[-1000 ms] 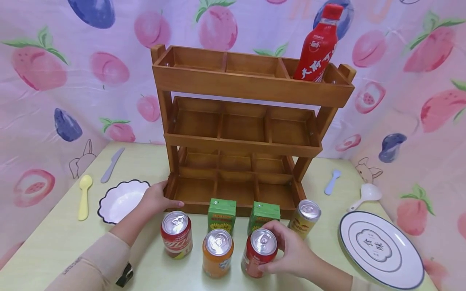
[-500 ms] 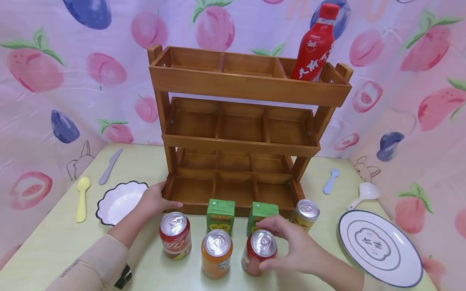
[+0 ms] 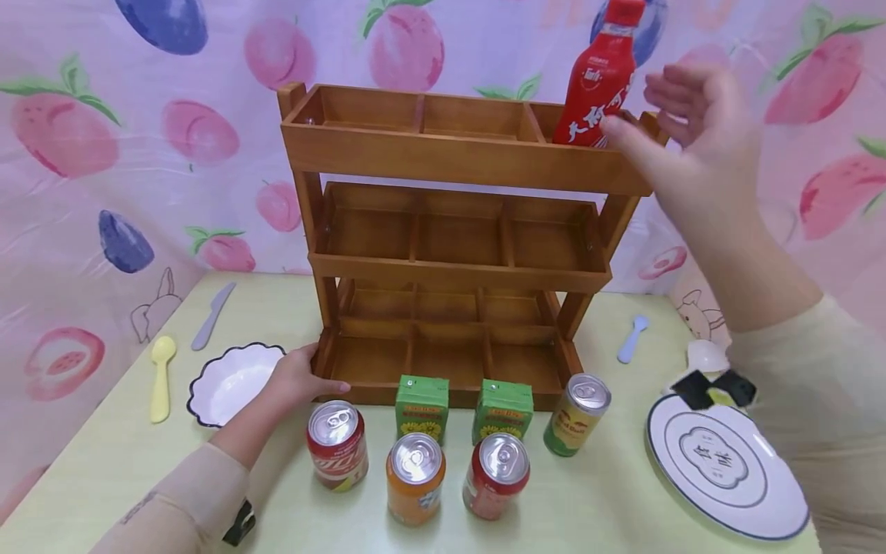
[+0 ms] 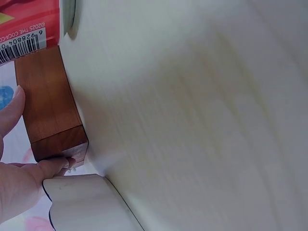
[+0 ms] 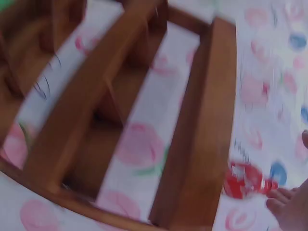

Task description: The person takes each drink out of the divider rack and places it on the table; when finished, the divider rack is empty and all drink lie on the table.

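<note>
My left hand (image 3: 298, 378) grips the lower left corner of a three-tier wooden rack (image 3: 457, 158); the left wrist view shows its thumb and fingers at the tray end (image 4: 53, 106). Up at the right, my right hand (image 3: 706, 146) has its fingers spread beside a red bottle (image 3: 598, 73), which stands in the top tier's right compartment. In the head view the thumb overlaps the bottle's lower edge; contact cannot be told. Before the rack stand a red can (image 3: 341, 455), an orange can (image 3: 415, 494), another red can (image 3: 490, 492), a gold can (image 3: 574, 425) and two green cartons (image 3: 422, 412).
Left of the rack are a scalloped bowl (image 3: 220, 392), a yellow spoon (image 3: 161, 385) and a grey-purple knife (image 3: 213, 315). To the right lie a blue spoon (image 3: 630, 342), a white ladle (image 3: 706, 356) and a round plate (image 3: 692, 485), partly under the right sleeve.
My right hand has let go of the right-hand red can and risen to the bottle at the upper right. That can stays on the table, and my left hand holds its place.
</note>
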{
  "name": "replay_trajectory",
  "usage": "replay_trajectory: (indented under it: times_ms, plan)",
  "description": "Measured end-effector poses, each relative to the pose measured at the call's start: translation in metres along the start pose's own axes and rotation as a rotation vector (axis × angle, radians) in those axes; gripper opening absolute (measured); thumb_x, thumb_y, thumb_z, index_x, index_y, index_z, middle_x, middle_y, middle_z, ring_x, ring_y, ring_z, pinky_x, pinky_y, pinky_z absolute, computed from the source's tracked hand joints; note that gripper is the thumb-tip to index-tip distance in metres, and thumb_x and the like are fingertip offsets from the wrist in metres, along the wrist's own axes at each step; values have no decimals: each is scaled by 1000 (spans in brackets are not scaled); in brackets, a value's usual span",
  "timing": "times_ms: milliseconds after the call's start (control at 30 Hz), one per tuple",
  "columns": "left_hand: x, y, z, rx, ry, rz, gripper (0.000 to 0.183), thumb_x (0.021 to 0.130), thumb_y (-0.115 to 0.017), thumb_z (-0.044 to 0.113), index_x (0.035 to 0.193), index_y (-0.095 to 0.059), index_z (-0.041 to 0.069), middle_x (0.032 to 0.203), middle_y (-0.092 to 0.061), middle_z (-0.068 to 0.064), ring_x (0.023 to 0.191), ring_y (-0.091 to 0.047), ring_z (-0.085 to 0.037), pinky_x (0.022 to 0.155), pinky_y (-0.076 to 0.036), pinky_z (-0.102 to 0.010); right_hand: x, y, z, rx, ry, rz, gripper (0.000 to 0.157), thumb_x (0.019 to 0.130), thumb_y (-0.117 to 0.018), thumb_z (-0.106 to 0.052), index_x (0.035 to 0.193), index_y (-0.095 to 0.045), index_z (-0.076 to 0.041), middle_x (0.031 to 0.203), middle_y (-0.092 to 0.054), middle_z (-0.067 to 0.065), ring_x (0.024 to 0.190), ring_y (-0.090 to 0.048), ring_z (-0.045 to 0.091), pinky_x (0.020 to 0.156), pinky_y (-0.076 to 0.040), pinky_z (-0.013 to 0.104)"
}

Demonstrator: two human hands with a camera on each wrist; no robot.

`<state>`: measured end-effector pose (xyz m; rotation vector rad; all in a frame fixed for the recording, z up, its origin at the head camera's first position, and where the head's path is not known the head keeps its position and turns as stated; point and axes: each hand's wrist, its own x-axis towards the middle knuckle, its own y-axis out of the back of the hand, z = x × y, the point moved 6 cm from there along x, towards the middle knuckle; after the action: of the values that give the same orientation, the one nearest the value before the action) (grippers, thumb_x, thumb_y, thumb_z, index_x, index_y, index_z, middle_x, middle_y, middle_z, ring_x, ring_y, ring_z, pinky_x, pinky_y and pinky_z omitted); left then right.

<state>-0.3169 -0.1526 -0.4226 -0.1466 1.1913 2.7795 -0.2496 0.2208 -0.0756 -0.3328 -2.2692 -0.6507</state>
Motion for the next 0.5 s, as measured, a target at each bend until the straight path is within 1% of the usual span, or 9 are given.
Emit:
replay_trajectory:
  times_ms: [33,133,233,333,400,500]
  plan:
    - [0,0,0,4,-1,1,95,67,-78,34,133,-28,-12,128,-39,-31,116,-37,-44,95,-32,-52,13,3,10,-19,-95,10,60,75,-72,-25,126,-43,-11,126,-50,2,116,-45,11,97,-33,23]
    - [2,-1,-1,8,-1,-2,96,67,-78,34,133,-27,-12,129,-38,-31,117,-36,-44,95,-32,-52,40,2,29,-63,-313,-17,74,71,-72,-39,133,-36,-18,135,-40,-2,122,-37,9,99,-30,24]
    - [2,-1,-2,10,-2,-2,97,66,-78,35,133,-27,-12,129,-37,-31,117,-35,-44,95,-32,-52,55,-7,47,-115,-480,-81,85,66,-70,-50,137,-30,-23,138,-35,-4,125,-33,11,99,-31,30]
    - [1,-1,-2,10,-1,-5,97,66,-78,36,133,-27,-12,129,-37,-31,117,-35,-45,95,-32,-53,62,-18,59,-135,-565,-137,90,64,-69,-53,138,-26,-25,138,-34,-3,125,-33,14,99,-32,33]
    - [0,-1,-1,5,2,-5,97,66,-78,35,133,-27,-12,129,-37,-31,117,-35,-45,95,-32,-53,64,-24,63,-129,-577,-155,90,64,-68,-53,138,-25,-25,138,-33,-2,124,-33,15,99,-32,33]
    - [-2,-2,-1,-12,4,-8,96,66,-78,35,134,-27,-11,129,-38,-30,117,-36,-44,95,-32,-52,65,-29,66,-65,-579,-142,90,64,-71,-49,138,-25,-25,138,-32,-3,125,-32,14,99,-32,31]
